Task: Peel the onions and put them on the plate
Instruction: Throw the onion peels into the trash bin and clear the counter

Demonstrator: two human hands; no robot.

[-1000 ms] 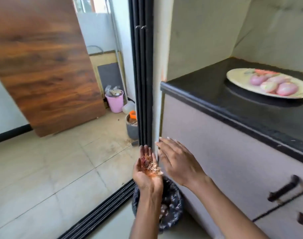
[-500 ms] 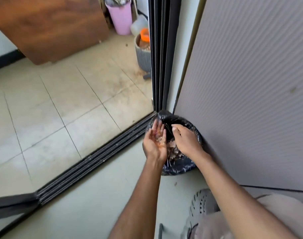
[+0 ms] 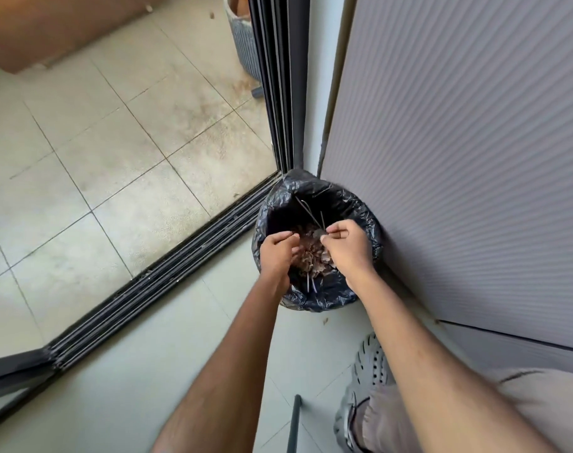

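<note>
Bin (image 3: 314, 299), black-bag lined, is seen part-filled with onion peels (image 3: 311, 256); left hand (image 3: 275, 253) and right hand (image 3: 345, 248) held above, fingers curled; grasp cannot be told.

Onion peelings (image 3: 312, 256): a loose heap of dry, brown-pink papery scraps, seen inside a bin lined with a black bag (image 3: 317, 297). The heap is located directly beneath and between the curled fingers of the left hand (image 3: 276, 251) and right hand (image 3: 345, 245). No whole onions or plate are shown.
</note>
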